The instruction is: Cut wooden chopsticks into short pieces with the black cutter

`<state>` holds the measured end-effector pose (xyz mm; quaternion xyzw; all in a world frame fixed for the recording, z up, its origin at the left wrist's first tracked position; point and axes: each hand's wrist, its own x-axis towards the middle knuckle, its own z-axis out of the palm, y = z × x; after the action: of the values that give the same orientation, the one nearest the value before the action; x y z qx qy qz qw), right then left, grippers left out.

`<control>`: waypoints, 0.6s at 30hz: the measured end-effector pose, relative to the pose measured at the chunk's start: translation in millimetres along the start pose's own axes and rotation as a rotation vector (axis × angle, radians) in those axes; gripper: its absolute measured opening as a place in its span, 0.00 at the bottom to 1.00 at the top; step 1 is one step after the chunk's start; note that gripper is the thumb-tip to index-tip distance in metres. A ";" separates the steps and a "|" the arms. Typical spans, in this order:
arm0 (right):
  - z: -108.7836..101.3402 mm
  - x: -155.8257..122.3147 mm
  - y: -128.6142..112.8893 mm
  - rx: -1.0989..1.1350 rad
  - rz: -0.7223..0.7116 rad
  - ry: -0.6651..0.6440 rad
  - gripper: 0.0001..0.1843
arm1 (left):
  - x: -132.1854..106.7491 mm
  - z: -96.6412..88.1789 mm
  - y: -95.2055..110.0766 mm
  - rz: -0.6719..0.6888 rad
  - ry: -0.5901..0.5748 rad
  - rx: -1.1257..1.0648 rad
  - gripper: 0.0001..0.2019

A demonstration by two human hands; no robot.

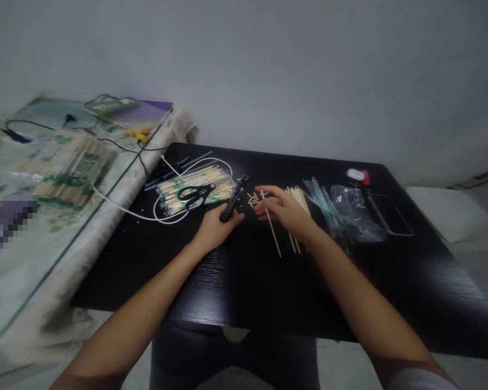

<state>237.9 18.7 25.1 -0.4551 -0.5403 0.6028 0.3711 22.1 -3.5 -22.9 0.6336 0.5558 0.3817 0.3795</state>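
My left hand point(214, 227) is closed around a narrow black tool point(234, 200), whose exact kind I cannot make out; it points up and away from me. Between the fingers of my right hand point(282, 208) is a single wooden chopstick point(273, 233), slanting down toward the table's near side. Short cut wooden pieces point(252, 200) lie in a small heap between the two hands. More bare chopsticks point(295, 244) rest side by side beneath my right hand and wrist, partly hidden. Black-handled scissors point(197, 194) lie on a bundle of wrapped chopsticks point(215, 176) beyond my left hand.
Empty plastic wrappers point(325, 203), a clear bag point(360, 216), a phone point(390, 215) and a white-and-red item point(357, 175) lie right on the black table point(248, 292). A white cable point(122, 204) loops across its left side. Packed chopsticks point(69, 168) sit on the glass-topped surface at left.
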 end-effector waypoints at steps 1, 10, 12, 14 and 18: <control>2.6 -2.1 -0.5 0.011 -0.006 -0.009 0.19 | -0.7 3.1 -0.3 -0.028 -0.029 -0.088 0.16; -2.9 -1.8 20.0 0.143 -0.033 0.181 0.19 | -13.6 12.9 10.7 -0.105 -0.205 -0.520 0.19; -6.5 -5.9 23.8 0.179 0.005 0.203 0.21 | -16.1 12.3 15.0 -0.087 -0.182 -0.573 0.20; -7.7 -13.4 28.2 0.216 0.048 0.205 0.21 | -17.1 11.6 18.7 -0.058 -0.093 -0.610 0.20; -2.6 -32.8 43.9 0.246 0.143 0.188 0.21 | -15.2 8.6 23.3 -0.033 0.032 -0.685 0.18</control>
<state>252.5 -17.4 -13.6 -0.4978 -0.3914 0.6440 0.4292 38.2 -21.3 -6.4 0.4541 0.4113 0.5498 0.5678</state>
